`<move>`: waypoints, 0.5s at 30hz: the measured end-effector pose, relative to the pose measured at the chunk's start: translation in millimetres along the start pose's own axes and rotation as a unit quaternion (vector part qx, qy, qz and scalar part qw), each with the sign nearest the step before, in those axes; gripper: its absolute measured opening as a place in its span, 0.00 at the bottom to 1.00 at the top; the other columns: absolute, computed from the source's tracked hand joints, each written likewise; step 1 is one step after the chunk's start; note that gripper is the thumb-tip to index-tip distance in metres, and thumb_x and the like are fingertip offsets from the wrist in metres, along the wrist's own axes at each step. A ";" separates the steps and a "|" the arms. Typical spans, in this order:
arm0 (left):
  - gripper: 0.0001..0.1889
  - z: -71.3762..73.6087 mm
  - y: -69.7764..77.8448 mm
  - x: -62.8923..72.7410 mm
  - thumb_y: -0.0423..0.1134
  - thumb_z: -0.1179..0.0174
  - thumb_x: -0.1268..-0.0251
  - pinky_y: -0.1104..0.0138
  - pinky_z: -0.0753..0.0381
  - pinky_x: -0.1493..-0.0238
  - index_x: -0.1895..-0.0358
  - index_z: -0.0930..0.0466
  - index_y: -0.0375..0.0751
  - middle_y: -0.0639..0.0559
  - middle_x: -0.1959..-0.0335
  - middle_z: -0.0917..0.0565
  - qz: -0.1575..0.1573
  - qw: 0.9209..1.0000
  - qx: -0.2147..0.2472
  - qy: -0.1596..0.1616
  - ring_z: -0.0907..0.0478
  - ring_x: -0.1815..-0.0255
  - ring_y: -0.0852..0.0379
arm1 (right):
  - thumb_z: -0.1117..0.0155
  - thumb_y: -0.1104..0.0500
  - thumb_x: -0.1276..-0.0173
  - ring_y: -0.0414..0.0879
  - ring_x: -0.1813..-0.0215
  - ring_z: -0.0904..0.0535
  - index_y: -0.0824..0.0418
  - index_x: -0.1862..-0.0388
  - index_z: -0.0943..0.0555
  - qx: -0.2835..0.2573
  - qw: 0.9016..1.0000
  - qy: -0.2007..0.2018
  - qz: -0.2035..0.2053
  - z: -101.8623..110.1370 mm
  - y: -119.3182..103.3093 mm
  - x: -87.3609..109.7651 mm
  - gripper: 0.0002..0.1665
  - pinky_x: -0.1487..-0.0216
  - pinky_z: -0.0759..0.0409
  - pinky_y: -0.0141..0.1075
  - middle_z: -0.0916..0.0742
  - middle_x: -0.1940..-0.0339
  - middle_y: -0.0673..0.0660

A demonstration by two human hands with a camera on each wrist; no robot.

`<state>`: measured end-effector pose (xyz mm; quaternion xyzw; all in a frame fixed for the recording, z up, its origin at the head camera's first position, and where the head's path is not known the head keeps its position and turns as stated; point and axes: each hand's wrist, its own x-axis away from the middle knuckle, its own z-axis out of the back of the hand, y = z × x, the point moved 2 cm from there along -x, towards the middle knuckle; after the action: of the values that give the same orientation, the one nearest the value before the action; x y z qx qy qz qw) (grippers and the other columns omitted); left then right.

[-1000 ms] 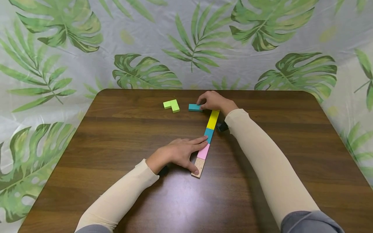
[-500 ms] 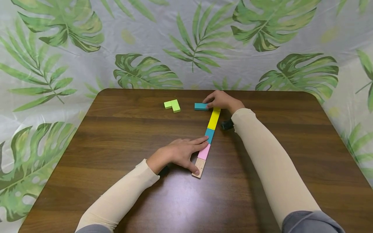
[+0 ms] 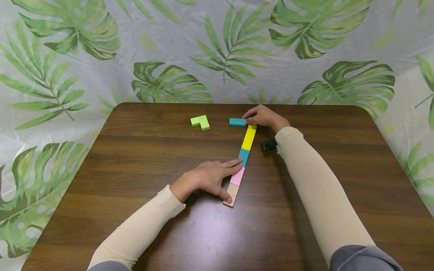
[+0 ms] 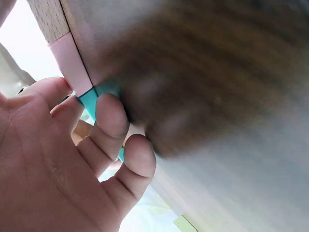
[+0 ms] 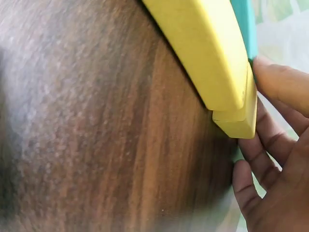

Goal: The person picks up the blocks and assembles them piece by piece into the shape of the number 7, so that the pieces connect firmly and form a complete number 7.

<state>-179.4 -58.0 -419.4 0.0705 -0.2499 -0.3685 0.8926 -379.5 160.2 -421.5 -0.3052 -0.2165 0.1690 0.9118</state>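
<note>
The far teal block (image 3: 237, 122) lies at the fingertips of the right hand (image 3: 264, 116), its long side roughly parallel to the counter's far edge. That hand has its thumb and fingers drawn together round the block's right end, beside the small yellow block (image 3: 252, 126). The long yellow block (image 3: 248, 139) runs from there toward the person; whether it touches the small one, I cannot tell.

The left hand (image 3: 211, 177) is spread, gripping nothing, its thumb on the wooden block (image 3: 234, 191) and two fingertips on the near teal block (image 3: 243, 154) and the pink block (image 3: 237, 177). These three and the long yellow block stand end to end in a slanting line between the hands.

Left of the right hand, well short of the counter's left edge, sits the light-green block (image 3: 204, 122), with a stretch of wood between it and the far teal block. Right of the right hand, the counter (image 3: 332, 150) runs on widely to its right edge. Beyond both hands hangs a leaf-patterned cloth (image 3: 230, 49).
</note>
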 end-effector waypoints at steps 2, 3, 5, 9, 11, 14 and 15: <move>0.54 0.0 0.0 -0.2 0.68 0.36 0.45 0.52 0.34 0.28 0.19 0.56 0.62 0.70 0.18 0.64 0.000 1.000 -0.002 0.000 0.44 0.19 0.52 | 0.41 0.55 0.26 0.59 0.30 0.29 0.59 0.38 0.19 -0.004 1.000 0.002 -0.002 -0.5 0.9 0.2 0.20 0.30 0.30 0.54 0.22 0.31 0.63; 0.54 0.1 0.0 -0.3 0.68 0.36 0.45 0.52 0.34 0.28 0.19 0.56 0.62 0.70 0.18 0.64 0.000 1.000 -0.002 0.000 0.44 0.19 0.51 | 0.41 0.55 0.26 0.59 0.30 0.29 0.59 0.38 0.19 -0.005 1.000 0.003 -0.003 -0.7 1.5 -0.2 0.20 0.30 0.30 0.54 0.22 0.31 0.63; 0.54 0.3 0.2 -0.2 0.68 0.36 0.45 0.51 0.35 0.27 0.19 0.57 0.62 0.70 0.17 0.64 0.000 1.000 -0.002 -0.001 0.45 0.19 0.51 | 0.41 0.55 0.26 0.59 0.30 0.29 0.59 0.38 0.19 -0.010 1.000 0.004 -0.003 -1.2 1.6 -0.1 0.20 0.30 0.30 0.54 0.22 0.31 0.62; 0.54 0.7 0.6 0.1 0.68 0.36 0.45 0.51 0.37 0.25 0.19 0.57 0.62 0.70 0.18 0.64 0.000 1.000 -0.001 -0.003 0.45 0.19 0.50 | 0.41 0.55 0.26 0.59 0.30 0.29 0.59 0.38 0.19 -0.013 1.000 0.003 -0.004 -1.5 1.4 0.4 0.21 0.30 0.30 0.54 0.22 0.31 0.63; 0.54 0.8 0.7 0.1 0.68 0.36 0.45 0.51 0.37 0.25 0.19 0.57 0.62 0.70 0.18 0.65 0.001 1.000 -0.001 -0.003 0.46 0.19 0.50 | 0.41 0.55 0.26 0.59 0.30 0.30 0.59 0.38 0.19 -0.014 1.000 0.002 -0.004 -1.6 1.7 0.9 0.21 0.30 0.31 0.55 0.22 0.31 0.63; 0.54 0.5 0.3 0.2 0.68 0.36 0.45 0.51 0.37 0.26 0.19 0.57 0.62 0.70 0.18 0.64 0.000 1.000 -0.001 -0.002 0.46 0.19 0.51 | 0.42 0.55 0.26 0.60 0.30 0.30 0.59 0.37 0.19 -0.015 1.000 0.002 -0.005 -1.9 2.9 0.9 0.21 0.30 0.31 0.55 0.23 0.30 0.64; 0.54 0.3 0.0 0.2 0.68 0.36 0.45 0.51 0.36 0.26 0.19 0.57 0.62 0.70 0.18 0.64 0.001 1.000 -0.002 -0.001 0.45 0.19 0.51 | 0.42 0.55 0.26 0.60 0.30 0.30 0.59 0.37 0.20 -0.016 1.000 0.002 -0.005 -2.0 3.4 0.5 0.21 0.30 0.31 0.55 0.23 0.30 0.64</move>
<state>-179.5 -58.1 -419.0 0.0685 -0.2504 -0.3685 0.8926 -378.6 162.0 -425.0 -0.3186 -0.2189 0.1608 0.9081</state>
